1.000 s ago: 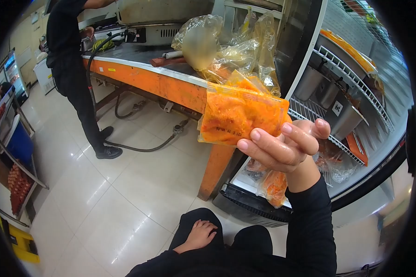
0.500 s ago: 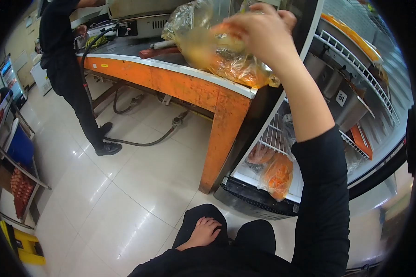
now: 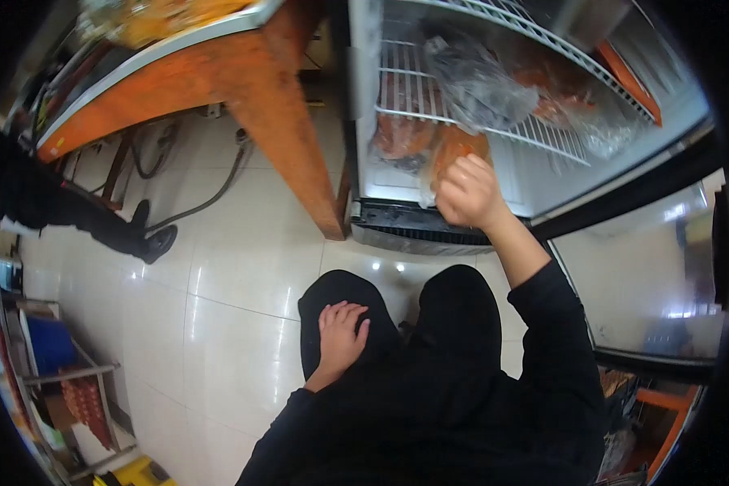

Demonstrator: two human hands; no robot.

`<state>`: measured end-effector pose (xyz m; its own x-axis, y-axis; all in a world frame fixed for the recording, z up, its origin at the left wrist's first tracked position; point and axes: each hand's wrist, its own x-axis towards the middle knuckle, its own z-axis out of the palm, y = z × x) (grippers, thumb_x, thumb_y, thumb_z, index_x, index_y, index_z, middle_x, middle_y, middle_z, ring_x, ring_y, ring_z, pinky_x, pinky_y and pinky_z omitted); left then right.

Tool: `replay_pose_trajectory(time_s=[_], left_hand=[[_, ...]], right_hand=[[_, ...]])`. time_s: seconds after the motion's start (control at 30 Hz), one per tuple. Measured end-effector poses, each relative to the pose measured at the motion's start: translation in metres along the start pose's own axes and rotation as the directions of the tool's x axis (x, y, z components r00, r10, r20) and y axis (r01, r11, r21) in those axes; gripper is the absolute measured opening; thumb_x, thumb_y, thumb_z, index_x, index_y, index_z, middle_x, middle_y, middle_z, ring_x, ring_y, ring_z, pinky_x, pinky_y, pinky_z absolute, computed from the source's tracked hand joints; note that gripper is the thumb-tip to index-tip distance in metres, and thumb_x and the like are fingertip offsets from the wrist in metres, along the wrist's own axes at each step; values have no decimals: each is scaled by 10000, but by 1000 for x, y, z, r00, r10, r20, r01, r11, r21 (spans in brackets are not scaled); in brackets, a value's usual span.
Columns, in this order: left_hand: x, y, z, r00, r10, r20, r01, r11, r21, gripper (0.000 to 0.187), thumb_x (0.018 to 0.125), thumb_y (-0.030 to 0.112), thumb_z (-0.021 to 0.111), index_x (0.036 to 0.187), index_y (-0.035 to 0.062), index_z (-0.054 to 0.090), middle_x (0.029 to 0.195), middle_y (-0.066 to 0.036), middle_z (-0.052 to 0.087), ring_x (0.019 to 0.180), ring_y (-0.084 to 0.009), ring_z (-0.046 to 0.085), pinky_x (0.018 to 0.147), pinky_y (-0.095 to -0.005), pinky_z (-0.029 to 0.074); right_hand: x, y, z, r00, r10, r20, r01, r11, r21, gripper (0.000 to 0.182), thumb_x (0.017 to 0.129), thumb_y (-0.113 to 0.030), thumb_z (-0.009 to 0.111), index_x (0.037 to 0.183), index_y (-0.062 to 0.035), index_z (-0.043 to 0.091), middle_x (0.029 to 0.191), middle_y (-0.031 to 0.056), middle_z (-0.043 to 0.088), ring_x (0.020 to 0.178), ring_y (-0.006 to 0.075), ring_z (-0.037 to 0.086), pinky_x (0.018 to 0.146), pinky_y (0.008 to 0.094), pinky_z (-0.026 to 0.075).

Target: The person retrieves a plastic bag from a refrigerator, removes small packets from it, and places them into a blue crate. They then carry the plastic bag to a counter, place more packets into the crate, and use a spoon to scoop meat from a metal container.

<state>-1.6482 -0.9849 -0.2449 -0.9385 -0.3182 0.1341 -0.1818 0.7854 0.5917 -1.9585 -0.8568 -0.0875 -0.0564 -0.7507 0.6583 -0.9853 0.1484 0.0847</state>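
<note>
My right hand (image 3: 466, 192) is closed at the front of the open fridge, against an orange-filled plastic bag (image 3: 459, 147) on the fridge floor. The curled fingers hide whatever they may grip. Part of the bag shows above and to the left of the fist. Left of it lies another plastic bag (image 3: 402, 138) with reddish contents. My left hand (image 3: 343, 334) rests flat on my left knee, fingers spread, holding nothing.
Above the fridge floor, a white wire shelf (image 3: 559, 144) carries a clear, greyish bag (image 3: 482, 85). The fridge door (image 3: 640, 275) stands open at the right. An orange table (image 3: 259, 97) stands left, with a hose (image 3: 219, 198) beneath. A person's shoe (image 3: 160, 243) is beyond it.
My right hand has moved from above the bags on the table down to the orange-filled bag in the fridge. The view has tilted downward. My left hand stays on my knee.
</note>
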Motion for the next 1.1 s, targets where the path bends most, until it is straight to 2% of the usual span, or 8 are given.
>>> replay_pose_trajectory(time_s=[0.03,0.1,0.2,0.3,0.33,0.43,0.73,1.1], left_hand=[[0,1,1,1000,-6,9,5,1000,12,251,800,180,633,1043,120,617,1064,-47,596,1124,-272,487,1018,-483,296],[-3,5,1,1000,-23,15,23,999,41,256,796,178,636,1045,121,617,1065,-45,595,1124,-269,486,1018,-477,295],[-2,11,0,1000,-9,28,7,996,88,270,771,160,665,1035,118,622,1044,-46,589,1101,-271,487,1001,-463,310],[2,16,1,997,-38,61,31,993,112,279,771,168,663,1042,116,620,1022,-54,580,1074,-274,490,995,-473,312],[2,17,1,996,-56,75,47,992,117,283,775,178,658,1048,117,618,1015,-56,575,1063,-275,493,995,-481,310],[3,21,5,997,-37,73,27,991,132,281,774,172,658,1046,112,620,1004,-64,572,1052,-273,492,985,-481,314],[8,28,9,995,-20,93,7,990,138,288,751,179,682,1025,106,630,993,-60,570,1036,-269,493,970,-469,323],[7,21,7,997,-24,67,15,991,137,272,758,184,671,1016,108,633,1000,-57,569,1037,-272,492,969,-465,326]], right_hand=[[-37,22,22,972,198,125,-193,980,-56,78,659,-72,602,728,-88,634,761,71,641,712,252,580,653,334,438],[-102,70,57,838,542,66,-533,839,-111,131,700,-90,585,799,-83,671,833,83,659,802,267,598,695,364,456],[-146,104,83,668,729,147,-711,684,-165,190,760,-227,616,868,-90,691,915,80,670,923,269,588,784,405,439],[-126,88,84,445,787,427,-667,609,-429,368,741,-377,671,1030,-149,678,954,109,667,1005,283,568,857,416,407],[-122,92,93,303,842,447,-660,524,-539,600,694,-518,684,1182,-181,596,1083,103,636,1133,270,501,904,437,355],[-117,97,102,311,913,262,-724,407,-557,705,698,-542,674,1232,-103,534,1190,108,581,1185,270,455,937,439,324],[-89,101,119,231,853,468,-566,509,-648,960,661,-466,704,1444,-186,225,1197,158,562,1155,339,461,896,459,287],[-87,119,117,188,829,526,-582,526,-620,850,685,-411,691,1393,-112,328,1064,82,645,1071,309,550,871,447,283]])
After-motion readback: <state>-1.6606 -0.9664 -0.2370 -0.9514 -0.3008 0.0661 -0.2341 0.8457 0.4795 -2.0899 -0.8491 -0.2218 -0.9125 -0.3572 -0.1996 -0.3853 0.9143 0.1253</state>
